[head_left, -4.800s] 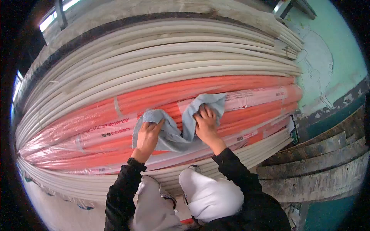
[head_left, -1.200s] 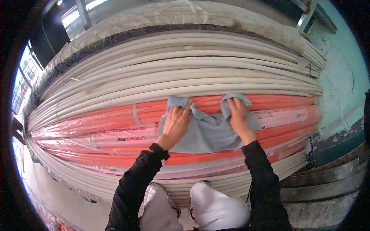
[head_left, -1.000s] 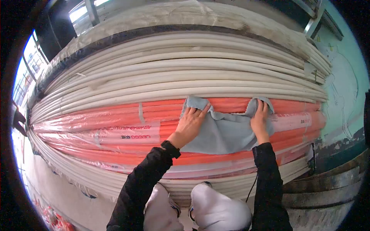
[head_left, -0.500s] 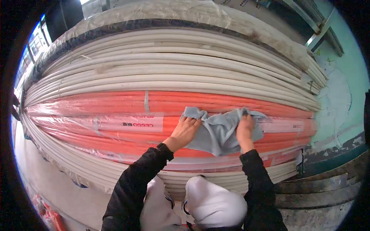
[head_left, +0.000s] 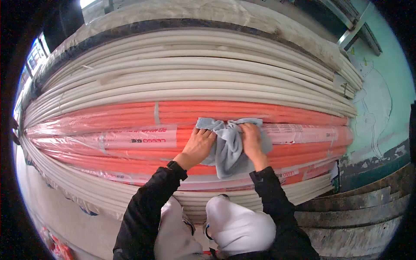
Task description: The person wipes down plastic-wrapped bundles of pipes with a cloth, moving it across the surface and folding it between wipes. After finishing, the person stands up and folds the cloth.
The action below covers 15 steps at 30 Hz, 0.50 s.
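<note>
A grey-blue cloth (head_left: 229, 149) lies bunched over red-orange pipes (head_left: 130, 112) wrapped in clear plastic. My left hand (head_left: 200, 145) grips the cloth's left edge, fingers curled on it. At its right side my right hand (head_left: 252, 142) is closed on the cloth too, with the fabric gathered in folds between the two hands. Beneath and around the cloth, the wrapped bundles carry pink printed labels (head_left: 147, 137).
Long white pipes (head_left: 195, 78) are stacked behind the red ones, and more white pipes (head_left: 91, 177) lie in front. A plastic-covered pile (head_left: 216, 13) runs along the back. To the right are a green wall (head_left: 381, 99) and dark boards (head_left: 355, 212).
My right hand has moved left towards my left hand, drawing the cloth together into tighter folds. The whole view has shifted slightly.
</note>
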Tool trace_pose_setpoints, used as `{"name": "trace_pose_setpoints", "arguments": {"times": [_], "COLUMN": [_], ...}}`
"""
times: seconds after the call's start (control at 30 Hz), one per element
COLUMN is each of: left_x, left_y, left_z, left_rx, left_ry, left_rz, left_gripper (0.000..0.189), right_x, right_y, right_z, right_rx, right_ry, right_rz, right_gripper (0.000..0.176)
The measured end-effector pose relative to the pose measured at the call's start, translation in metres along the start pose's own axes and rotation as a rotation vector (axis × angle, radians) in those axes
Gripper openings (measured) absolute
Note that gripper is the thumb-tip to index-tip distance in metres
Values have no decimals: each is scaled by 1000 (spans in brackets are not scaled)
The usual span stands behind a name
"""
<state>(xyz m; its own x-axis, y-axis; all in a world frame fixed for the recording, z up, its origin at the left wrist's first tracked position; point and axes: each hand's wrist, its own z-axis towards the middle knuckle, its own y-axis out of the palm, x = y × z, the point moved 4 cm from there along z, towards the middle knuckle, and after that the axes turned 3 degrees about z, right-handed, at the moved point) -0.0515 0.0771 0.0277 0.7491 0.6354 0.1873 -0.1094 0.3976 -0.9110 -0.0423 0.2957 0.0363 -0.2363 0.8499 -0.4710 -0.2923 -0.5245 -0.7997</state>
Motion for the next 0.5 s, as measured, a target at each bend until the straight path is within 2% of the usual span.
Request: {"name": "trace_pose_setpoints", "arguments": {"times": [0.03,0.17,0.27,0.4,0.5], "left_x": [0,-1,-1,-1,0], "left_y": [2,-2,-1,-3,-2], "left_z": [0,0,0,0,1], "left_rx": [5,-57,48,-57,-97], "left_ry": [-16,-46,4,-27,-43], "left_rz": [-8,-5,28,30,47], "left_gripper": [27,41,53,61,63], "right_x": [16,76,110,160,175], "right_y": [-7,-47,-74,-89,-90], "right_z": [-2,-7,-7,-12,-1], "right_rx": [56,196,210,334,196], "right_ry": [25,156,251,373,432], "right_rz": [31,-180,-377,-518,-494], "right_gripper": [28,34,37,35,40]}}
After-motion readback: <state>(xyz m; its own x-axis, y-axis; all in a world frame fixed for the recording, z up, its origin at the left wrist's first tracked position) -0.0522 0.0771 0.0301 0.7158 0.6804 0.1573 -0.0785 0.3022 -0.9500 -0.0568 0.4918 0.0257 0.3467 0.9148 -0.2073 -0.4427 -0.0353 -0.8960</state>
